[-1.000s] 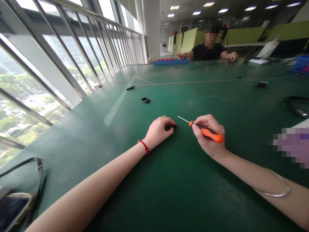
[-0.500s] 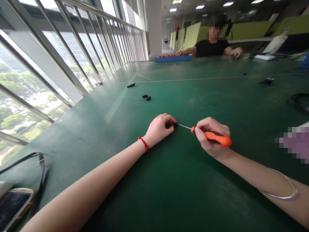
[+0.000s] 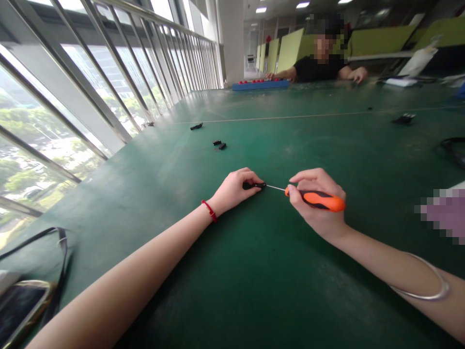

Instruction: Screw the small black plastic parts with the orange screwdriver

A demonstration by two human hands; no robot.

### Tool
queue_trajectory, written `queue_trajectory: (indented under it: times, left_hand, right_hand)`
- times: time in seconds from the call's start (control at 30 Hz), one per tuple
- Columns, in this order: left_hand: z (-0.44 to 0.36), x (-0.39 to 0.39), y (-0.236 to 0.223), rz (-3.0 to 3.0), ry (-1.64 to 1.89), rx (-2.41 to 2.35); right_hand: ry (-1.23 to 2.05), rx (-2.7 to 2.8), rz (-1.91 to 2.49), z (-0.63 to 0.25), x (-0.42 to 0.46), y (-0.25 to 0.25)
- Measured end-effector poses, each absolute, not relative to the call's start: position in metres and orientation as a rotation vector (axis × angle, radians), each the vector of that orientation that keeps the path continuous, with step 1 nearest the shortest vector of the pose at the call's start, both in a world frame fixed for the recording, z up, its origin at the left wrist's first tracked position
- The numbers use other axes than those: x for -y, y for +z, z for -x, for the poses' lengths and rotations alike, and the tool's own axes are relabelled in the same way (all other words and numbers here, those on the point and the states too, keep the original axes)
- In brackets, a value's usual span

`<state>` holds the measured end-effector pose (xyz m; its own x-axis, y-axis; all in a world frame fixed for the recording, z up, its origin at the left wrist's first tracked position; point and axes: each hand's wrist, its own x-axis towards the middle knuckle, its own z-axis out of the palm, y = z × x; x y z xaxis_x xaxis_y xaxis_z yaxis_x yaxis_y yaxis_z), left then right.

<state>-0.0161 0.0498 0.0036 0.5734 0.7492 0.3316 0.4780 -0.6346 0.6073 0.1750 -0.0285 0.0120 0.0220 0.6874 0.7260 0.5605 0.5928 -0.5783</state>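
The worktop (image 3: 247, 281) is green, with a thin pale line across its far part. Two small black pieces (image 3: 222, 146) lie close together on it; beyond them — a longer black piece (image 3: 196, 126). A blue tray (image 3: 260, 86) sits at the far edge, a black cable (image 3: 454, 147) rightward, a dark-screened device (image 3: 22, 303) near left.

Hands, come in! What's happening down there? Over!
Left hand pinching small black part. Right hand gripping orange-and-black screwdriver, tip at the part's end. Two black pieces lie beyond, out of the way.
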Motion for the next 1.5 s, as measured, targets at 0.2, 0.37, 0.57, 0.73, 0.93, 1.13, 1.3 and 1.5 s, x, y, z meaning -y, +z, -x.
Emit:
queue_trajectory:
  times: [0.2,0.37,0.57,0.73,0.93,1.13,1.3,1.5]
  left_hand:
    - [0.0141,-0.0480,0.0037,-2.350,0.819,-0.960]
    - [0.0138,-0.0477,0.0042,-2.349,0.810,-0.980]
    - [0.0137,-0.0473,0.0043,-2.358,0.810,-0.970]
    - [0.0131,-0.0466,0.0042,-2.369,0.817,-0.944]
    - [0.0132,-0.0460,0.0038,-2.379,0.818,-0.945]
    - [0.0131,-0.0462,0.0033,-2.382,0.815,-0.945]
    - [0.0135,-0.0465,0.0032,-2.387,0.817,-0.920]
    - [0.0126,-0.0454,0.0031,-2.425,0.803,-0.925]
  right_hand:
    - [0.184,1.546,0.996,-0.1751,0.0274,0.0087]
    - [0.117,1.677,1.115,-0.1754,0.0289,0.0129]
    - [0.198,1.572,0.979,-0.1729,0.0286,0.0107]
    - [0.039,1.679,1.052,-0.1741,0.0300,0.0126]
    - [0.085,1.633,0.984,-0.1714,0.0324,0.0106]
    - [0.083,1.609,0.959,-0.1714,0.0307,0.0114]
    - [-0.017,1.701,0.993,-0.1714,0.0321,0.0109]
    - [0.065,1.550,0.785,-0.1712,0.0250,0.0056]
